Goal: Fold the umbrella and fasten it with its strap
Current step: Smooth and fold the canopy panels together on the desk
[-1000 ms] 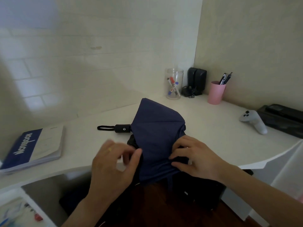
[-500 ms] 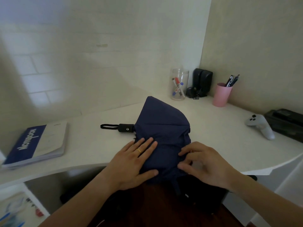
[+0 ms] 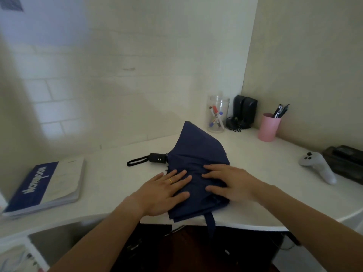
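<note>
A navy blue umbrella (image 3: 198,152) lies collapsed on the white desk (image 3: 110,183), its canopy loose and spread in flat folds. Its black handle (image 3: 158,158) with a wrist loop points left. A navy strap (image 3: 211,222) hangs off the desk's front edge. My left hand (image 3: 165,191) lies flat with fingers spread on the canopy's left part, a gold ring on one finger. My right hand (image 3: 233,183) presses flat on the canopy's right part, fingers pointing left. Neither hand grips the fabric.
A blue and white notebook (image 3: 47,185) lies at the left. At the back stand a clear jar of markers (image 3: 217,114), black speakers (image 3: 245,110) and a pink pen cup (image 3: 268,127). A white controller (image 3: 318,166) and a dark case (image 3: 347,163) sit at the right.
Both hands moved forward onto the canopy and flattened; my right hand let go of its pinch at the fabric's edge. The view shifted so the umbrella sits farther onto the desk.
</note>
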Tool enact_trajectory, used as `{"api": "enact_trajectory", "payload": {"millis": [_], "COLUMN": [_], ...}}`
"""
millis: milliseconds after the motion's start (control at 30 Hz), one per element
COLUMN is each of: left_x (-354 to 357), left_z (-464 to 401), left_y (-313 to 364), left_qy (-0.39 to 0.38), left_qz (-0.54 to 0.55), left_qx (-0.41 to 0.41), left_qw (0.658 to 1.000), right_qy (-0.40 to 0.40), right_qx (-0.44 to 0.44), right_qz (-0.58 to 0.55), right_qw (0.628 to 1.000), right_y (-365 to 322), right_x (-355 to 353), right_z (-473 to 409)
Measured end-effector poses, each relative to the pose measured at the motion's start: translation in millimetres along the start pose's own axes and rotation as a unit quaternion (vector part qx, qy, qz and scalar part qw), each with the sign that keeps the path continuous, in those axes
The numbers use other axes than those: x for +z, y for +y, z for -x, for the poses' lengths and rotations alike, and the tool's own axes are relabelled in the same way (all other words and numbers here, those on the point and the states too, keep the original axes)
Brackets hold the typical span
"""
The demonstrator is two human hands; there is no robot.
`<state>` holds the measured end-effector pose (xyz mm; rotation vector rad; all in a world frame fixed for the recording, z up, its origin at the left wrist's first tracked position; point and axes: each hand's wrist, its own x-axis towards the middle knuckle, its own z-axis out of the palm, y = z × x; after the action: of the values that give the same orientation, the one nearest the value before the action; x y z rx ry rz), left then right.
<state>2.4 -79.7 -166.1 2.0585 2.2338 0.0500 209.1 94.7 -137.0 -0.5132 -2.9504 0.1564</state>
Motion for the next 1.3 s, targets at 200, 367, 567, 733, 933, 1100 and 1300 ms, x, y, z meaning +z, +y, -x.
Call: {"api": "enact_trajectory", "payload": {"millis": [200, 367, 567, 733, 933, 1100, 1300], "left_x": [19, 20, 21, 22, 22, 21, 11], "left_z": [-3, -3, -3, -2, 6, 20, 34], "left_y": [-9, -11, -12, -10, -6, 11, 13], "left_qy": [0.056, 0.067, 0.071, 0.084, 0.147, 0.26, 0.269], "left_qz": [0.001, 0.006, 0.006, -0.001, -0.032, -0.019, -0.02], "left_qx": [0.027, 0.028, 0.031, 0.023, 0.03, -0.087, 0.104], "left_qw": [0.998, 0.997, 0.997, 0.996, 0.988, 0.961, 0.957], "right_qy": [0.179, 0.044, 0.128, 0.177, 0.191, 0.197, 0.179], "right_qx": [0.237, 0.301, 0.175, 0.018, -0.026, -0.037, -0.04], "right_qz": [-0.284, -0.408, -0.286, -0.058, 0.079, 0.116, 0.124], "right_qw": [0.912, 0.861, 0.933, 0.982, 0.978, 0.973, 0.975], "right_y": [24, 36, 23, -20, -44, -48, -44], "right_x": [-40, -46, -68, -59, 5, 35, 39], "right_z": [-73, -110, -91, -34, 21, 32, 32]}}
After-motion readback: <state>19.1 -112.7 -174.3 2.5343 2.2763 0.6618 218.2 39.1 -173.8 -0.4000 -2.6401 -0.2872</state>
